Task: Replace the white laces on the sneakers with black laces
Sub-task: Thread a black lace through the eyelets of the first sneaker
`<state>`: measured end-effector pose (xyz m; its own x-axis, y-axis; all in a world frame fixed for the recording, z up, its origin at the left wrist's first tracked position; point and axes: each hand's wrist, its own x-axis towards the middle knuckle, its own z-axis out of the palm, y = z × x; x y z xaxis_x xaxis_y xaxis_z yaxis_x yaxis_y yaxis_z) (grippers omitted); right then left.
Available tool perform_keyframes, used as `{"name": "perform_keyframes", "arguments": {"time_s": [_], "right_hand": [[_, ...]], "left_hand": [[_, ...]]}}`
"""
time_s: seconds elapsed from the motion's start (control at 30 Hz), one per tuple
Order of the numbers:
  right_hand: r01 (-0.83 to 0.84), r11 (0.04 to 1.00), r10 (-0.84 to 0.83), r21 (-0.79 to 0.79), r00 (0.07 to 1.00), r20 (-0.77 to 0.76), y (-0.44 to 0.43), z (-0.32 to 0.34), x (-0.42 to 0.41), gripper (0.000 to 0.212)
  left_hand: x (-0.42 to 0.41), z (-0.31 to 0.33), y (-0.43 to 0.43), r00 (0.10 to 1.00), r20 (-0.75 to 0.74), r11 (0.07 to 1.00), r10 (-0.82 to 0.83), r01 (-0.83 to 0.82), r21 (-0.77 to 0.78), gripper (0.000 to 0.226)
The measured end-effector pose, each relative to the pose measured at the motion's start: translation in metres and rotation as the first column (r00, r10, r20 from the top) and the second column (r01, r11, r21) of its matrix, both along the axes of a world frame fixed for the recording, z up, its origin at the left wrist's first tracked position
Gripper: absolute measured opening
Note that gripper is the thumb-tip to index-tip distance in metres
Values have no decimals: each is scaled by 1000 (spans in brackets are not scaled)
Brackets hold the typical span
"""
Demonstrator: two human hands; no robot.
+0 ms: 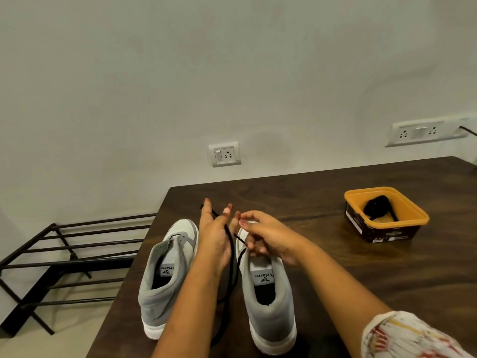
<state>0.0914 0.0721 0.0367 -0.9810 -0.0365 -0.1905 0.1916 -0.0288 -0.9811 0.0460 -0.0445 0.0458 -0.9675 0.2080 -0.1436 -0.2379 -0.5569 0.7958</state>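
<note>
— Right hand (268, 239) first: what's it doing?

— Fingers curled over the front of the right sneaker (268, 288), pinching a black lace (230, 244) near the eyelets; the exact eyelet is hidden under the knuckles.

— And the left hand (214, 233)?

— Raised between the two shoes, fingers stretched out and loosely spread, with the same black lace running across its palm. From there the lace drops down between the sneakers toward the near table edge.

— So both hands are on that one lace?

— Yes, the right in a tight pinch, the left with the lace draped over it; whether the left actually grips it I can't tell.

— Where are the shoes?

— Side by side on the dark wooden table (335, 280), heels toward the person. The left sneaker (165, 275), grey and white, shows no lace at all in its eyelets.

— Anything else on the table?

— An orange-rimmed tub (387, 215), well apart to the right, with something black bundled inside.

— Beyond the table?

— A black metal shoe rack (64, 257) on the floor to the left, and a wall socket (224, 154) just above the far table edge.
</note>
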Motion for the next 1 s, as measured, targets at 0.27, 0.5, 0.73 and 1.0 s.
{"name": "perform_keyframes", "arguments": {"time_s": [0.27, 0.5, 0.73, 1.0], "right_hand": [[-205, 951, 198, 233, 979, 54, -13, -1, 2, 39], [198, 947, -212, -252, 977, -33, 14, 15, 6, 33], [536, 824, -553, -186, 831, -54, 43, 7, 9, 31], [605, 769, -639, -208, 743, -201, 57, 5, 11, 17]], "left_hand": [[-6, 6, 1, 983, 144, 931, 118, -160, 328, 59], [-26, -22, -29, 980, 4, 863, 197, -171, -476, 50], [-43, -46, -64, 990, -82, 107, -112, -70, -992, 27], [-26, -38, -58, 965, 196, -493, -172, 88, -866, 63]]}}
